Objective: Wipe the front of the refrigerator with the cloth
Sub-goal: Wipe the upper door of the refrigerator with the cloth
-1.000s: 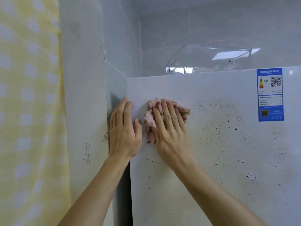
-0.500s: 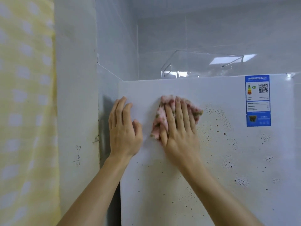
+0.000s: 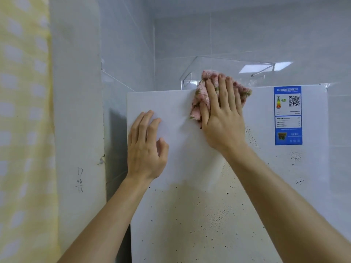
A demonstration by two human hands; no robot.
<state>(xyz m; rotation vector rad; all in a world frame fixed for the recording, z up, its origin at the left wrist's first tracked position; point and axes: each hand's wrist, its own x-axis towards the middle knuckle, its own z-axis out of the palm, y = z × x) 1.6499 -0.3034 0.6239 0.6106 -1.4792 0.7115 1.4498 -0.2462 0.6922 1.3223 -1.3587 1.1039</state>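
At the far left a yellow checked curtain (image 3: 22, 130) is seen, and beside it a pale wall (image 3: 77, 111) on which small pencilled figures are written. The refrigerator (image 3: 190, 215) is set just beside that wall, its white front filling the middle and right of the view. Near the door's left edge the left hand (image 3: 145, 149) is laid flat on the panel, fingers loosely spread and nothing held, apparently as a brace. Further right, at the top edge of the door, the pink patterned cloth (image 3: 201, 99) is pressed against the panel under the right hand (image 3: 222, 120), whose fingers are spread over it; part of the cloth stands above the rim. The wiping step is judged to be in hand. The patch between the hands looks clean, while dark specks are scattered below and to the right, towards the blue label (image 3: 287, 114). For the next move, a firm pass rightward and downward over the specks would be called for.
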